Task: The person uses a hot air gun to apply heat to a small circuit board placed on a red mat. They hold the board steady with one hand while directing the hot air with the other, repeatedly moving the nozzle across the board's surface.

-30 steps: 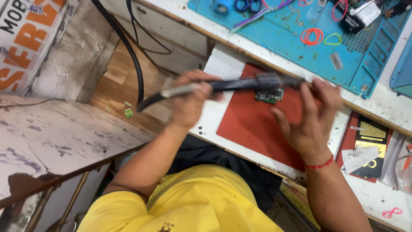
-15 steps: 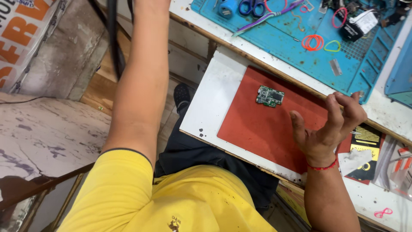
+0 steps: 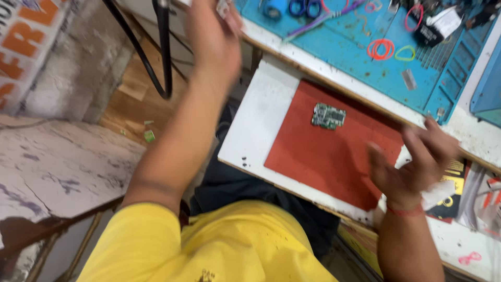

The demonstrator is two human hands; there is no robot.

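My left hand (image 3: 214, 39) is raised up at the table (image 3: 472, 133) edge, blurred; I cannot tell whether it grips anything. Something pale shows at its top, too smeared to name. A black cable (image 3: 156, 57) hangs just left of that hand, looping down toward the floor. My right hand (image 3: 417, 162) is released, fingers spread, palm up, holding nothing, hovering over the right edge of the red mat (image 3: 334, 156). Red thread sits on that wrist. The small green circuit board (image 3: 329, 115) lies flat on the mat, left of my right hand and apart from it, well below and right of my left hand. The mat rests on a white board (image 3: 255, 130). Beyond my right hand is a blue mat (image 3: 360, 31) with rubber bands (image 3: 380, 49) and scissors (image 3: 304, 7) on it. Yellow shirt (image 3: 209, 245) at bottom.
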